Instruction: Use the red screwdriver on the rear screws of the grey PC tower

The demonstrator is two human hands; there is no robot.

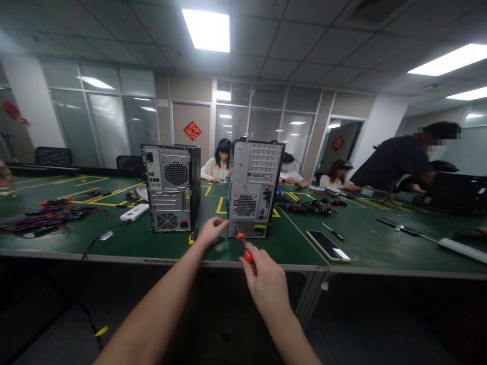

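Note:
My right hand (262, 274) grips a red and black screwdriver (244, 247). Its shaft points up and forward to the lower left of a computer tower's (249, 177) rear panel; whether the tip sits in a screw is too small to tell. My left hand (213, 231) reaches to that tower's lower left edge, fingers stretched out, fingertips at the edge. A second computer tower (169, 187) stands upright to the left, also rear side towards me. Between the towers, near my left hand, lies a screwdriver with a yellow-ended handle (193, 237).
Several bundled cables (45, 218) and a white power strip (135, 212) lie to the left. A phone (327, 246) and a thin dark tool (333, 231) lie right of the tower. Black cables (308, 205) are behind. Several people sit or lean across the green table (289, 253).

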